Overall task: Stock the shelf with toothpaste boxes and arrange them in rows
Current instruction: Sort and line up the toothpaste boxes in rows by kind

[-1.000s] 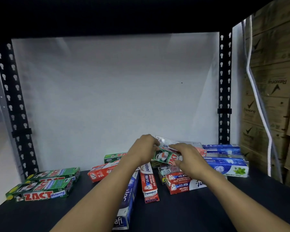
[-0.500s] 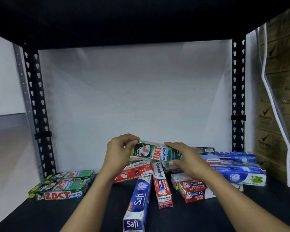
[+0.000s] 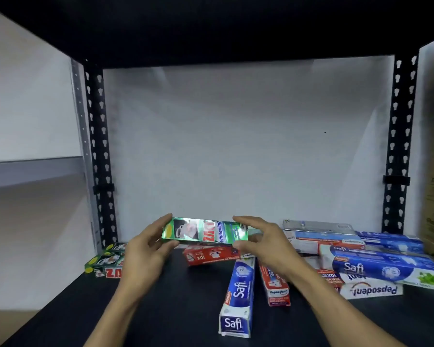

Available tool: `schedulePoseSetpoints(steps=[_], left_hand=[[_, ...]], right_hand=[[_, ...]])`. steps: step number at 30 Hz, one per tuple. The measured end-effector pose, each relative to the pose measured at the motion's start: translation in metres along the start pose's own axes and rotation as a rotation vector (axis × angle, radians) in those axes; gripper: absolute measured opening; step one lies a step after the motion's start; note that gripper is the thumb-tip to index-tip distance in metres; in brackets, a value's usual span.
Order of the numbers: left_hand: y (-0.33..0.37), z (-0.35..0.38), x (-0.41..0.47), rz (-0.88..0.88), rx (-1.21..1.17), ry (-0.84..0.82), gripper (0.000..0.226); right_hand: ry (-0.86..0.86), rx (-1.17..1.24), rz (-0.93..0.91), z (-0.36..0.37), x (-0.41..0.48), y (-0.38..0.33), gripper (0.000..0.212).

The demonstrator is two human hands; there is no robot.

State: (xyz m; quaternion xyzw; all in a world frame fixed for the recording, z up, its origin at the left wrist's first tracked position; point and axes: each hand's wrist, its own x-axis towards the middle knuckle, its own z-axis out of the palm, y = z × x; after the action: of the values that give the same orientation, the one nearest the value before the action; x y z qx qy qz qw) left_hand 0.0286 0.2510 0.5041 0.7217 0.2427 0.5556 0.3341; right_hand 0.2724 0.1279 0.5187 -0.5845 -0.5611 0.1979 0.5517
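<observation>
A green Zact toothpaste box (image 3: pixel 204 231) is held level just above the dark shelf (image 3: pixel 176 309), the left hand (image 3: pixel 145 251) and right hand (image 3: pixel 263 244) each pinching one end, both grips closed on the carton. It is light, stiff, glossy card that likely suits end holds but could slip or crush. Stacked Zact boxes (image 3: pixel 105 264) sit at left; a skewed Safi box (image 3: pixel 238 294) and a red Pepsodent box (image 3: pixel 211 254) clutter the shelf beneath.

Single wide-angle view from the person's head, facing forward and slightly down into a shelf bay from close in front. The dark shelf board (image 3: pixel 161 309) fills the lower frame and the white back wall (image 3: pixel 236 146) faces the lens. The left hand (image 3: pixel 145 249) and right hand (image 3: pixel 263 244) enter from the bottom edge, holding a green toothpaste box (image 3: pixel 203 231) near centre.
</observation>
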Motion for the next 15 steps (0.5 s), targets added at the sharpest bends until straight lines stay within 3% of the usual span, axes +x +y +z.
schedulePoseSetpoints(steps=[6, 15], left_hand=[[-0.020, -0.046, -0.025, -0.082, -0.036, 0.254, 0.050], [-0.033, -0.109, -0.042, -0.167, 0.293, 0.293, 0.044]], right_hand=[[-0.038, -0.113, -0.011, 0.061, 0.001, -0.009, 0.067], [-0.035, -0.280, -0.168, 0.147, -0.003, -0.023, 0.055]])
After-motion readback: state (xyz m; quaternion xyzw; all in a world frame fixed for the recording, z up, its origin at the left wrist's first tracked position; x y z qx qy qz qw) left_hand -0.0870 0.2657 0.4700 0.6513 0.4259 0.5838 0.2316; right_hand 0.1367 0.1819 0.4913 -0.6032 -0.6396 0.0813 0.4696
